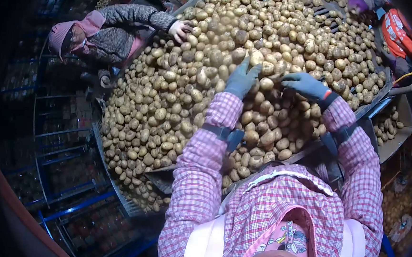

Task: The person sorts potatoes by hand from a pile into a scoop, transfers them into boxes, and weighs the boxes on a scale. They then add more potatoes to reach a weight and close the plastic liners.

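A broad heap of potatoes (pixel 168 116) fills the sorting table in front of me. My left hand (pixel 242 79), in a blue-grey glove, rests on the heap with its fingers apart, the tips close to a pale potato (pixel 256 58). To its right, my right hand (pixel 307 86) reaches in from the side, gloved the same way. Its fingers stretch left over the potatoes, slightly bent, and nothing shows in its grasp. Between both hands lies a rounder potato (pixel 266 84). The undersides of my fingers are hidden.
Across the heap at left, a co-worker's hand (pixel 180 30) touches potatoes. Another person in an orange-red garment (pixel 397 34) stands at far right. A metal rim (pixel 109 172) borders the table. Blue-framed racks (pixel 78 208) stand lower left; a box (pixel 399 137) holding potatoes is at right.
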{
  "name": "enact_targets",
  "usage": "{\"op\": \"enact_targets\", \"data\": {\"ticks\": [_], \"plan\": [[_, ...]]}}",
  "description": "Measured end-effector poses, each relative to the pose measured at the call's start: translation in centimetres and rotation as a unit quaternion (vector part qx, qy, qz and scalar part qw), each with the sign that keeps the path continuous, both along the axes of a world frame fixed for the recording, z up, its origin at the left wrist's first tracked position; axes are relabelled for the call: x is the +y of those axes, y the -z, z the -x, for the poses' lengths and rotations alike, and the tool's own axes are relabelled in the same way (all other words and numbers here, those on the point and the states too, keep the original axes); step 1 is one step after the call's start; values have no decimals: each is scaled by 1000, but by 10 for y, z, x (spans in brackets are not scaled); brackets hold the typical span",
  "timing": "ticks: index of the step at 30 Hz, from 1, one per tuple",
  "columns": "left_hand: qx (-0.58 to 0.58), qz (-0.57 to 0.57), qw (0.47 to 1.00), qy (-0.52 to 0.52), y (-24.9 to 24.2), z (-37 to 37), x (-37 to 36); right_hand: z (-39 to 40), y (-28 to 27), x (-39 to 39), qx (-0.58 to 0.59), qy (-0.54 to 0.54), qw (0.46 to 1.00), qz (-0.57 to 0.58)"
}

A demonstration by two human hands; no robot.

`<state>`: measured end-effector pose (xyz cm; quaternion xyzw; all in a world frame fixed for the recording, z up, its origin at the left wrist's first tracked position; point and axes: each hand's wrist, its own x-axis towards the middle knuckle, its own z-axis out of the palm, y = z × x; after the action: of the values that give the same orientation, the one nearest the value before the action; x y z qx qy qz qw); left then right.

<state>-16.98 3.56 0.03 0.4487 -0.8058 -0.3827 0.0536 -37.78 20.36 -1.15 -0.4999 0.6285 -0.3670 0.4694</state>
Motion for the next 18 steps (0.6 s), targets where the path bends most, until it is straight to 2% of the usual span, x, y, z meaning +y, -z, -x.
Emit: {"op": "enact_targets", "data": {"ticks": [1,2,3,4,5,6,7,9,10,11,12,13,14,16,17,18], "plan": [[61,-66,996,9,-5,1,-3,9,-28,14,-86,61,991,-78],[33,-39,999,-8,-40,5,1,20,-35,30,-141,97,983,-73],[87,37,996,3,-10,-1,-34,31,-36,47,-197,134,969,-69],[99,129,987,3,-35,-3,-47,36,-43,61,-191,162,963,-103],[93,236,965,-69,-32,-6,-63,42,-45,74,-184,192,954,-137],[-34,378,925,-10,-15,-15,-97,50,-31,86,-185,191,957,-114],[-102,375,921,-11,3,-20,-109,47,-27,92,-171,214,957,-97],[-144,269,950,-60,22,-13,-111,51,-27,94,-184,219,955,-84],[-60,134,986,-83,33,-10,-122,54,-24,90,-213,219,951,-43],[23,-8,994,-106,47,-11,-129,59,-23,86,-195,220,954,-51],[207,-116,963,-124,59,-12,-122,55,-36,73,-181,215,958,-62],[284,-191,927,-152,47,-7,-101,56,-42,58,-166,208,961,-69],[357,-261,878,-181,15,-3,-63,57,-23,38,-218,219,949,-62],[460,-402,759,-226,-24,-7,-16,59,-31,-14,-138,155,978,-17],[488,-474,692,-240,-32,-14,0,60,-15,-47,-229,126,965,-32],[436,-368,795,-207,-40,-19,22,55,-13,-83,-74,122,988,52]]}}
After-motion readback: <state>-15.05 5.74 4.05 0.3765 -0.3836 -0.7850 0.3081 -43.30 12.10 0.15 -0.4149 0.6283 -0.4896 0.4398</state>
